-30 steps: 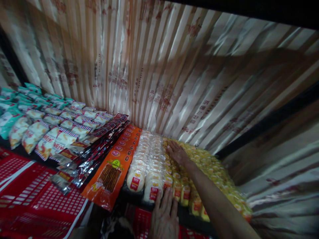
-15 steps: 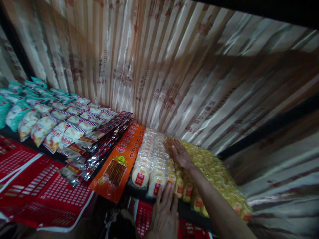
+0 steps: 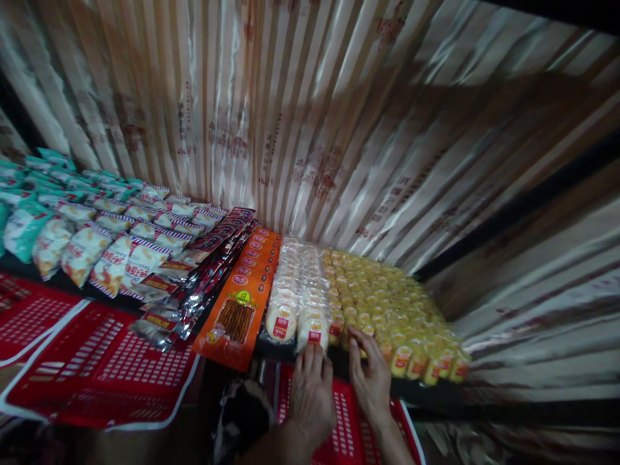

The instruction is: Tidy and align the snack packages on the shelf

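Observation:
My left hand (image 3: pixel 311 389) presses its outstretched fingers against the front of a row of clear-wrapped white round crackers (image 3: pixel 310 323); it grips nothing. Just to its right, my right hand (image 3: pixel 372 374) has its thumb and fingers apart, with the fingertips at the front of the small yellow snack packets (image 3: pixel 387 303). Those packets stand in tight rows on the dark shelf (image 3: pixel 339 358). A second row of white crackers (image 3: pixel 282 303) runs left of the first. Beside it lies a flat orange snack pack (image 3: pixel 242 294) that juts over the shelf edge.
Dark foil strips of snacks (image 3: pixel 203 271) overlap left of the orange pack. Beyond them are white chip bags (image 3: pixel 111 258) and teal bags (image 3: pixel 26 223). Red baskets (image 3: pixel 121 368) stand below the shelf. Striped plastic sheeting (image 3: pixel 290 129) hangs behind.
My right hand has drawn back from the top of the yellow packets to their front edge. My left hand stays at the white crackers' front. The view has shifted slightly.

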Tool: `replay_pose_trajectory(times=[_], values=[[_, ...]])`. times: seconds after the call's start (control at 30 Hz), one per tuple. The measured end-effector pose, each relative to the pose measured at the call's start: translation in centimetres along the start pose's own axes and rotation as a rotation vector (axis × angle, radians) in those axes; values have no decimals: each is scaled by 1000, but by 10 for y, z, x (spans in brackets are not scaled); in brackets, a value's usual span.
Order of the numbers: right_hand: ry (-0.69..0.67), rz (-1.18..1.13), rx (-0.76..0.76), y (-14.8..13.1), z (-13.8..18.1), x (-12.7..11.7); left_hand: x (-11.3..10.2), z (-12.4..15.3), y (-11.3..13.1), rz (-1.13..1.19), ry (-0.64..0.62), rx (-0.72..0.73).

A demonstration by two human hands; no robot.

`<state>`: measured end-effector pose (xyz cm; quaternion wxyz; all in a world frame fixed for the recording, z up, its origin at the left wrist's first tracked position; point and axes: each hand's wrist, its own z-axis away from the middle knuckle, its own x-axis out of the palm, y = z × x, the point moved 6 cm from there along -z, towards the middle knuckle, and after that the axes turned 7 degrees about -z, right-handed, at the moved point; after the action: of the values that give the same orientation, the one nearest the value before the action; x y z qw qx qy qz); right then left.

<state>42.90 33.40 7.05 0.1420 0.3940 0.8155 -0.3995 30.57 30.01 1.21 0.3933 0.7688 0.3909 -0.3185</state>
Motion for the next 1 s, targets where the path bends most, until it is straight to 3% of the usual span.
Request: replay_pose_trajectory(times=[0.2, 0.4, 0.53, 0.77, 0.87, 1.0], values=[[-103, 17, 161, 4, 56, 26, -23, 2, -14, 121, -74, -203], [-60, 32, 295, 6, 66, 42, -34, 6, -20, 213, -193, -386], [-67, 43, 309, 1, 68, 51, -39, 12, -29, 235, -241, -376], [62, 176, 243, -9, 68, 60, -41, 31, -45, 275, -300, -327], [148, 213, 174, -23, 68, 55, -51, 37, -49, 348, -250, -265], [167, 210, 118, -47, 79, 56, -83, 40, -55, 463, -91, -104]])
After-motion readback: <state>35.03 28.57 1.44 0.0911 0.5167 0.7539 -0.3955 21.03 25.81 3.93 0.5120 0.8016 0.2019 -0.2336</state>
